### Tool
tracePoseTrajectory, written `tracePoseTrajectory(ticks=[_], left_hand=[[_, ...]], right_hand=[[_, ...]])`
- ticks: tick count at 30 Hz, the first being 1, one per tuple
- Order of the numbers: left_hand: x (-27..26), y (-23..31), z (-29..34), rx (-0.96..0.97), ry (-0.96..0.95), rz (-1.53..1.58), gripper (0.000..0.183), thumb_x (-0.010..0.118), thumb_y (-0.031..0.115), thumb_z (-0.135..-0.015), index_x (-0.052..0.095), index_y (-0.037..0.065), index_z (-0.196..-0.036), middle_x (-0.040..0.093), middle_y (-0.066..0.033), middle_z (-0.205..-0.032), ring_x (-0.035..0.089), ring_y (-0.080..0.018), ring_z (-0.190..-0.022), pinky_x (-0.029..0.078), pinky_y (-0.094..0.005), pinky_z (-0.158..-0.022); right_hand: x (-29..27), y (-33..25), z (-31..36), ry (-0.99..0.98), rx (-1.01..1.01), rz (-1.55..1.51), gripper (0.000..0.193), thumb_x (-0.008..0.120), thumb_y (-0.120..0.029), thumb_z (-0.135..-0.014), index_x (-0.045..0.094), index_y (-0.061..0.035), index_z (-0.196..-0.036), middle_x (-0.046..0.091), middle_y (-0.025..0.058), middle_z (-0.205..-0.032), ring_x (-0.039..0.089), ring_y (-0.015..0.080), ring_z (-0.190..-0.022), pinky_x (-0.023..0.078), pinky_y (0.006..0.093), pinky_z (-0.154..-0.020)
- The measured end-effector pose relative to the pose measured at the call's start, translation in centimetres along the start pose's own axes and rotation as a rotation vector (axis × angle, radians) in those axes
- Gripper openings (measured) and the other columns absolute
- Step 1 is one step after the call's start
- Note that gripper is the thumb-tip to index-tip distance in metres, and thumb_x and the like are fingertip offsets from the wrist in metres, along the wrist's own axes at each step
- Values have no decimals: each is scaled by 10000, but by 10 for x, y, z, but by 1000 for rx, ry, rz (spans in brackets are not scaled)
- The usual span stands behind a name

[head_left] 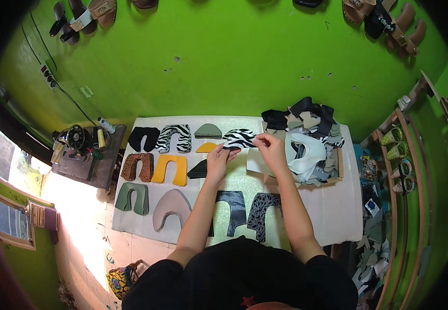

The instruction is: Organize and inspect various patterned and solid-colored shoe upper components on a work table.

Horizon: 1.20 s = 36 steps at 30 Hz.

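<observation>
Above the table I hold a zebra-print piece of material (238,138) between both hands. My left hand (219,162) grips its left end from below. My right hand (270,151) pinches its right end with the fingertips. To the left of my hands lie half-moon stacks: grey-green (208,130), yellow (205,148) and black (198,169), the last partly hidden by my left arm. Farther left are arch-shaped stacks in black (143,138), zebra print (176,138), spotted brown (137,166), yellow (170,169), green (132,198) and pink (173,205).
Right of my hands, a cardboard box (333,179) overflows with offcuts (306,150). Dark grey (232,212) and black patterned pieces (260,213) lie near my body. A sewing machine (75,138) stands left; a wooden rack (405,217) with sandals is right. Scraps (374,243) are heaped beside the table.
</observation>
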State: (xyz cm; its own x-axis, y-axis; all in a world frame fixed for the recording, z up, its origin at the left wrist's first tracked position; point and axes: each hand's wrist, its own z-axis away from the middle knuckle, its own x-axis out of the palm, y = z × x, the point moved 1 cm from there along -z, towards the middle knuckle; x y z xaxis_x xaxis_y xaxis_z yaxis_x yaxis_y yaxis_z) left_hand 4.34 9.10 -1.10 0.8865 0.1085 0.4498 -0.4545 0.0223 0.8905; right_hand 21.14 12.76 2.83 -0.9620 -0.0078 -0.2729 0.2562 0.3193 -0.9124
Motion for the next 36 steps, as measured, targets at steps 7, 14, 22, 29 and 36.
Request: tracePoseTrajectory(ticks=[7,14,22,29,36], left_hand=[[6,24,13,4,-90,18,292,327,26,-897,391,-84,-1160,541,-184,-1096,580,-266,-996,479,-284,-831],[7,33,23,8,-172,22,278,317,44,-908,396,-84,-1142,549,-205,-1075,577,-281,-998,479,-300,-845],[6,37,26,36,-196,20,273,312,51,-911,414,-74,-1132,552,-212,-1063,578,-290,-995,478,-311,-849],[0,40,25,12,-233,140,277,373,122,-924,442,-71,-1111,576,-184,-1010,595,-266,-961,478,-299,-838],[-5,27,16,75,-64,-149,272,496,105,-885,482,-97,-1067,598,-151,-942,628,-210,-878,500,-241,-741]], right_hand=[[1,-25,13,151,-76,114,123,644,-100,-727,616,11,-772,577,85,-679,528,162,-587,428,269,-564],[2,-24,18,279,-243,225,134,640,-133,-729,592,-9,-739,550,77,-646,502,187,-558,412,310,-545],[1,-30,22,215,-27,172,129,648,-134,-718,592,-18,-715,562,56,-603,459,147,-524,392,291,-521],[3,-28,25,235,-97,173,128,669,-115,-695,595,-11,-695,563,56,-604,463,145,-526,389,289,-517],[13,-16,23,258,-45,46,171,691,-115,-681,612,-1,-781,556,74,-626,490,156,-545,411,286,-541]])
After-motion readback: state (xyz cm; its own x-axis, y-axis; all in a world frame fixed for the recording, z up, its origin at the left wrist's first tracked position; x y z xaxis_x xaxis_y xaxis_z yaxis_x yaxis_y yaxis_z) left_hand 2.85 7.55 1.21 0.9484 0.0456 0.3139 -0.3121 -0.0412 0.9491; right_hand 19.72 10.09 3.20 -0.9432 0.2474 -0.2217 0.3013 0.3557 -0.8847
